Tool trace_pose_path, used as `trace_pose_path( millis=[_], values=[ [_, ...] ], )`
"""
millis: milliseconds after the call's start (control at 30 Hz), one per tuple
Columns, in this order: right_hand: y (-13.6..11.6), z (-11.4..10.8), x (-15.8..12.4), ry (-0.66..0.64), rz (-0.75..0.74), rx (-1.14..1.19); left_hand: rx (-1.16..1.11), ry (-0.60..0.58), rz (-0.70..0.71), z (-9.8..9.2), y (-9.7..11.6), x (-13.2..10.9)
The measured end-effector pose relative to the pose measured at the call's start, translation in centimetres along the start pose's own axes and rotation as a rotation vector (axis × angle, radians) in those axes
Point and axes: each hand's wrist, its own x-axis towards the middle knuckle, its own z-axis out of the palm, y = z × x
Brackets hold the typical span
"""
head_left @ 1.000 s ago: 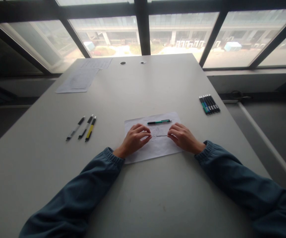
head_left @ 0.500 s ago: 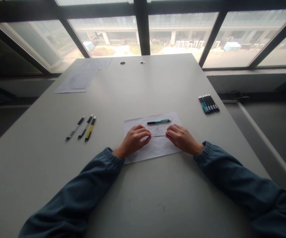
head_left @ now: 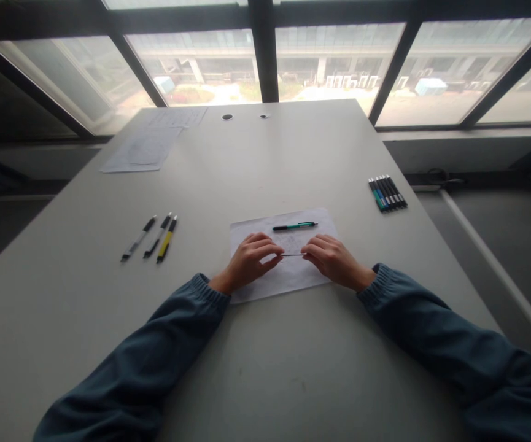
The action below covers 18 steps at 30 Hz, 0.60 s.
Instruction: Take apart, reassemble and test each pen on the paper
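One thin dark rod (head_left: 293, 255), roughly level, over a white sheet (head_left: 288, 279) on the desk (head_left: 265, 350). Left hand (head_left: 253, 259) pinches one end, right hand (head_left: 332, 259) the other. Green-and-black pen (head_left: 294, 226) lies by the sheet's far edge. Pen row (head_left: 387, 194) near desk's right edge; three pens (head_left: 167, 239) between sheet and left edge. Papers (head_left: 143, 147) at far left corner.

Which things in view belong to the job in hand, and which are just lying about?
Seemingly in use:
thin dark rod, held between left hand and right hand
paper sheet beneath
green-and-black pen on the sheet

Apparently lying about:
three pens, left
row of pens, right
papers, far left
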Motion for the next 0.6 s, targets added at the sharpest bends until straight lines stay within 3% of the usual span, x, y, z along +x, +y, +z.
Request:
trace_pose_path(
  millis=[500, 600],
  values=[
    [-0.46, 0.43, 0.16, -0.003, 0.032, 0.071, -0.076, 0.022, -0.030, -0.34, 0.08, -0.02],
    [-0.32, 0.41, 0.11, 0.027, 0.064, 0.084, -0.063, 0.137, -0.130, -0.64, -0.11, -0.12]
  ],
)
